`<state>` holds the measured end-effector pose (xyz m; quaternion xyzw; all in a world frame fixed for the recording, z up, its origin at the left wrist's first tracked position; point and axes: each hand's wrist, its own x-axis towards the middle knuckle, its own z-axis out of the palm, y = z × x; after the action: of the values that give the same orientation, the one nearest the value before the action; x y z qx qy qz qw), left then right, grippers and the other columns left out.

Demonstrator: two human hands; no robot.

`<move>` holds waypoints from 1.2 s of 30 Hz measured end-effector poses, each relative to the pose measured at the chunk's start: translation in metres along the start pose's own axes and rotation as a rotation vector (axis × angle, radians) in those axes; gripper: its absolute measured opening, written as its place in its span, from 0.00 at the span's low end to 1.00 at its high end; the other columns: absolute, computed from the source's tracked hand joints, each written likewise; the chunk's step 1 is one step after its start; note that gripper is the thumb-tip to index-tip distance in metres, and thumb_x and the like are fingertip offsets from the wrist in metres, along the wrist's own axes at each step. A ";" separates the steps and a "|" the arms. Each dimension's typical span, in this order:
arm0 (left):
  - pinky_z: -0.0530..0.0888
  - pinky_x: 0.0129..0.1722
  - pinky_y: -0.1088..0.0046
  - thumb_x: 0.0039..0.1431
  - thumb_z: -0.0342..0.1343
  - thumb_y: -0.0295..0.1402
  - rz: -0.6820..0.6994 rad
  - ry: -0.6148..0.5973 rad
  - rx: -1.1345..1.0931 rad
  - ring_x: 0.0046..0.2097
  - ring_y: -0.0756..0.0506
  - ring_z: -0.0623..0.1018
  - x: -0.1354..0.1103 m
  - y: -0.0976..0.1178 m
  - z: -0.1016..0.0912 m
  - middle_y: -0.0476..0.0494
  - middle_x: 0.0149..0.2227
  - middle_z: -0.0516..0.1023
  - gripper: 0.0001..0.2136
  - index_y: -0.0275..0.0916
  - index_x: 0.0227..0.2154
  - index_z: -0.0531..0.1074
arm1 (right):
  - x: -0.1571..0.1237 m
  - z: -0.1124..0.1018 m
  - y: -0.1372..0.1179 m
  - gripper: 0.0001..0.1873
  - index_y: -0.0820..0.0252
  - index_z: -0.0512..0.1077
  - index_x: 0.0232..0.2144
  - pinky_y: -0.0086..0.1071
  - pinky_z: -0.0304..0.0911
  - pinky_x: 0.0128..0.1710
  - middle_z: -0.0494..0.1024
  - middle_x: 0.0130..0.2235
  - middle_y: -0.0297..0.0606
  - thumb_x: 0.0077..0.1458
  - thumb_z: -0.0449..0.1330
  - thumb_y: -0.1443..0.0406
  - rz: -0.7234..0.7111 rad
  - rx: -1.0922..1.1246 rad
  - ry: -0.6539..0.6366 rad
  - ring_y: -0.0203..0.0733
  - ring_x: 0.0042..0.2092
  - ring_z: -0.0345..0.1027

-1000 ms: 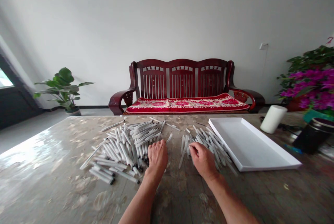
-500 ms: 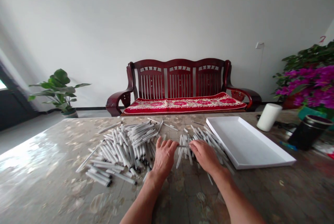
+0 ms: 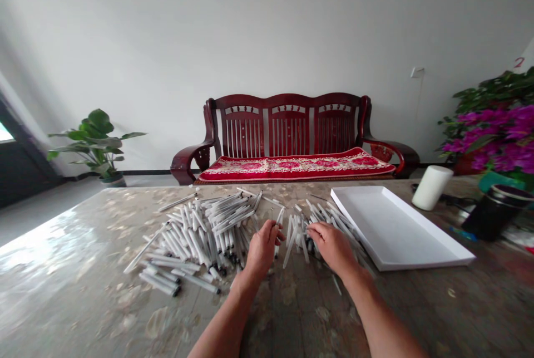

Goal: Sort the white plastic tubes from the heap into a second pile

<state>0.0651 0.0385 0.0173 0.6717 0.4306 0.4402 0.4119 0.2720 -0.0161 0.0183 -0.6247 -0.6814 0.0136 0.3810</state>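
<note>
Tray (image 3: 403, 230), white & shallow, sits on worktop (image 3: 83, 297). Just L of tray, R hand (image 3: 336, 251) is over near end of smaller pen pile (image 3: 330, 216), fingers bent together; can't tell if they grip anything, tips too small & partly hidden. Further L of tray, L hand (image 3: 262, 248) has fingers pinched on one pen (image 3: 281, 215), its far end poking up past them. Bigger pen pile (image 3: 187, 235) is well L of tray, on other side of L hand. R of tray: white cylinder (image 3: 433, 188) & black container (image 3: 496, 216). Wooden bench (image 3: 290, 127) w/ red floral cover (image 3: 298, 165) is behind & L of tray
</note>
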 end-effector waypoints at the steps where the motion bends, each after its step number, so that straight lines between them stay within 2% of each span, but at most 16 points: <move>1: 0.72 0.34 0.71 0.61 0.53 0.45 -0.050 0.032 -0.180 0.28 0.47 0.78 0.000 0.000 0.006 0.48 0.26 0.80 0.11 0.42 0.31 0.71 | -0.001 0.000 -0.002 0.11 0.53 0.78 0.37 0.31 0.64 0.41 0.83 0.39 0.37 0.63 0.55 0.63 -0.003 -0.037 -0.001 0.42 0.42 0.76; 3: 0.75 0.36 0.70 0.53 0.60 0.50 -0.160 0.069 -0.513 0.31 0.45 0.80 -0.002 0.002 0.016 0.46 0.29 0.82 0.16 0.41 0.32 0.70 | -0.002 0.001 -0.007 0.12 0.52 0.78 0.38 0.31 0.63 0.39 0.83 0.40 0.38 0.64 0.54 0.63 0.011 -0.088 0.035 0.42 0.42 0.76; 5: 0.77 0.38 0.69 0.45 0.68 0.50 -0.276 0.079 -0.761 0.35 0.44 0.82 -0.004 0.005 0.024 0.43 0.32 0.83 0.21 0.40 0.32 0.71 | -0.003 0.001 -0.014 0.14 0.53 0.78 0.35 0.30 0.61 0.35 0.83 0.37 0.38 0.65 0.52 0.62 0.053 -0.093 0.054 0.41 0.38 0.76; 7: 0.77 0.38 0.71 0.41 0.72 0.46 -0.357 0.099 -0.917 0.37 0.45 0.82 -0.005 0.008 0.028 0.41 0.35 0.84 0.21 0.38 0.31 0.72 | -0.004 0.001 -0.023 0.17 0.53 0.76 0.29 0.30 0.58 0.28 0.81 0.29 0.35 0.66 0.51 0.60 0.089 -0.037 0.007 0.40 0.31 0.74; 9: 0.77 0.35 0.75 0.41 0.74 0.41 -0.392 0.131 -0.997 0.34 0.48 0.82 -0.007 0.011 0.031 0.42 0.35 0.83 0.19 0.37 0.29 0.72 | -0.005 0.002 -0.030 0.22 0.53 0.73 0.24 0.30 0.55 0.25 0.77 0.22 0.33 0.67 0.49 0.57 0.098 0.071 -0.074 0.39 0.25 0.71; 14: 0.78 0.33 0.78 0.43 0.74 0.36 -0.406 0.161 -1.038 0.29 0.53 0.79 -0.007 0.013 0.032 0.46 0.31 0.82 0.16 0.36 0.28 0.73 | -0.005 0.007 -0.037 0.24 0.53 0.70 0.21 0.31 0.57 0.26 0.73 0.19 0.32 0.67 0.47 0.56 0.117 0.267 -0.141 0.40 0.24 0.71; 19: 0.77 0.29 0.79 0.39 0.76 0.39 -0.416 0.202 -0.983 0.25 0.53 0.77 -0.007 0.009 0.032 0.48 0.27 0.80 0.19 0.35 0.24 0.72 | -0.006 0.011 -0.033 0.22 0.53 0.72 0.22 0.29 0.55 0.24 0.74 0.19 0.32 0.66 0.50 0.57 0.082 0.203 -0.136 0.38 0.23 0.70; 23: 0.77 0.27 0.78 0.34 0.77 0.40 -0.427 0.238 -0.975 0.24 0.52 0.77 -0.008 0.008 0.033 0.51 0.21 0.76 0.21 0.35 0.22 0.71 | -0.008 0.013 -0.032 0.16 0.53 0.78 0.28 0.28 0.57 0.28 0.81 0.27 0.36 0.64 0.55 0.59 -0.033 0.020 -0.025 0.39 0.29 0.75; 26: 0.76 0.27 0.79 0.31 0.78 0.40 -0.436 0.255 -0.989 0.24 0.52 0.77 -0.009 0.009 0.033 0.52 0.20 0.75 0.22 0.36 0.21 0.70 | -0.008 0.014 -0.031 0.10 0.52 0.80 0.34 0.28 0.63 0.34 0.84 0.35 0.37 0.62 0.58 0.60 -0.013 0.063 0.022 0.41 0.36 0.78; 28: 0.77 0.28 0.78 0.33 0.77 0.40 -0.434 0.259 -0.984 0.24 0.52 0.77 -0.008 0.010 0.033 0.52 0.21 0.75 0.22 0.36 0.22 0.69 | -0.008 0.014 -0.030 0.10 0.51 0.80 0.38 0.29 0.65 0.34 0.84 0.36 0.37 0.62 0.58 0.58 0.039 0.145 0.014 0.42 0.37 0.79; 30: 0.77 0.29 0.78 0.36 0.76 0.39 -0.431 0.257 -0.970 0.25 0.52 0.78 -0.008 0.009 0.032 0.52 0.21 0.76 0.21 0.36 0.22 0.69 | -0.008 0.015 -0.029 0.13 0.52 0.79 0.37 0.30 0.65 0.30 0.84 0.33 0.36 0.64 0.56 0.56 0.092 0.211 -0.008 0.42 0.33 0.78; 33: 0.78 0.29 0.77 0.37 0.76 0.39 -0.434 0.251 -0.959 0.25 0.51 0.79 -0.007 0.008 0.032 0.51 0.22 0.76 0.20 0.37 0.22 0.69 | -0.008 0.017 -0.029 0.18 0.53 0.78 0.31 0.29 0.62 0.24 0.80 0.24 0.34 0.66 0.51 0.57 0.140 0.261 -0.039 0.40 0.25 0.75; 36: 0.78 0.30 0.77 0.37 0.76 0.38 -0.432 0.252 -0.967 0.25 0.51 0.79 -0.008 0.007 0.034 0.51 0.22 0.76 0.20 0.36 0.23 0.69 | -0.007 0.017 -0.031 0.13 0.53 0.77 0.30 0.29 0.63 0.27 0.81 0.26 0.34 0.62 0.55 0.59 0.123 0.248 0.002 0.41 0.28 0.76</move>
<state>0.0965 0.0235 0.0126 0.2440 0.3533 0.5705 0.7001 0.2363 -0.0209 0.0185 -0.6134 -0.6346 0.1203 0.4545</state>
